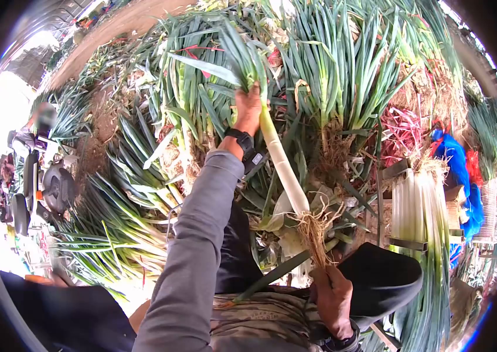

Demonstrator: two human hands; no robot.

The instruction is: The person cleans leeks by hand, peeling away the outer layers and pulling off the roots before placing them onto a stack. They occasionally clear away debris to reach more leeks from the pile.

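Note:
A single leek [282, 161] slants across the middle of the view, its green leaves at the top and its white shank running down to a tangle of brown roots [314, 230]. My left hand [248, 109] is wrapped round it where the leaves begin. Low in the view, my right hand [332, 299] has its fingers closed at the trailing tips of the roots. Its fingertips are partly hidden. Loose leaves and trimmings lie under the leek, between my knees.
Leek bunches [333, 70] stand ahead, with more leeks [125, 246] heaped at the left. Cleaned leeks [418, 205] rest in a metal frame at the right, near red ties [401, 132] and blue netting [456, 170]. A motorbike [40, 182] and another person are at the far left.

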